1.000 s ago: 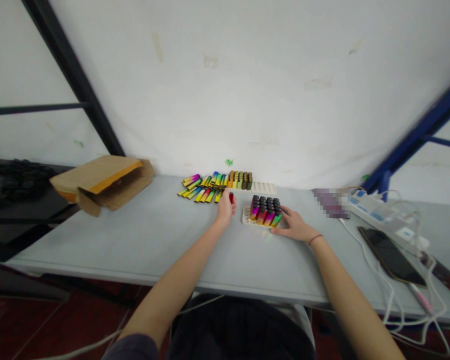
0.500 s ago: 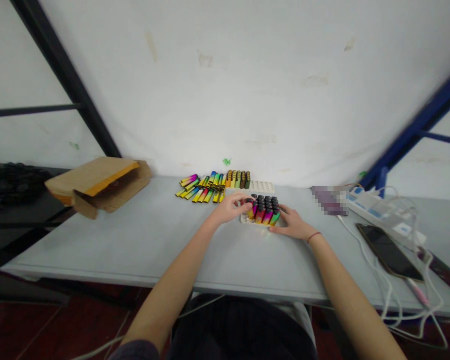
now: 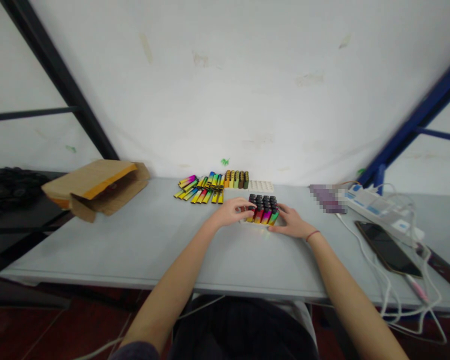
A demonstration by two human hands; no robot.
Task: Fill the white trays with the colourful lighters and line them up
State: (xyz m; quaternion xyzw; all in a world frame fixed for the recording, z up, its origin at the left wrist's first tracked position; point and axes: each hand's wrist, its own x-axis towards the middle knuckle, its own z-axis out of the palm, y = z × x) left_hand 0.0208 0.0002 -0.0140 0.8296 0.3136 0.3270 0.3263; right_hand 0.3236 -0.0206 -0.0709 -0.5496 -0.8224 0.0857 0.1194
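Several colourful cylinders with black tops [image 3: 263,209] stand upright in rows in a white holder on the grey table. My left hand [image 3: 232,212] is at their left side, thumb and fingers closed round a black-topped cylinder [image 3: 251,210] at the near left corner. On the right side my right hand [image 3: 290,222] rests with fingers spread against the holder and the outer cylinders. Behind my left hand, several yellow and multicoloured cylinders [image 3: 200,189] lie loose on the table. The holder's left part is mostly hidden by my left hand.
A second holder with upright cylinders [image 3: 236,179] stands by the wall, beside a white holder with bare holes [image 3: 261,186]. An open cardboard box [image 3: 97,185] lies at the left. On the right are a phone [image 3: 388,247], a power strip [image 3: 382,212], a purple pixelated object [image 3: 327,198] and white cables.
My left hand has moved slightly down, its fingers lower round the near left cylinder. My right hand stays at the right side. The whole view has shifted a little.
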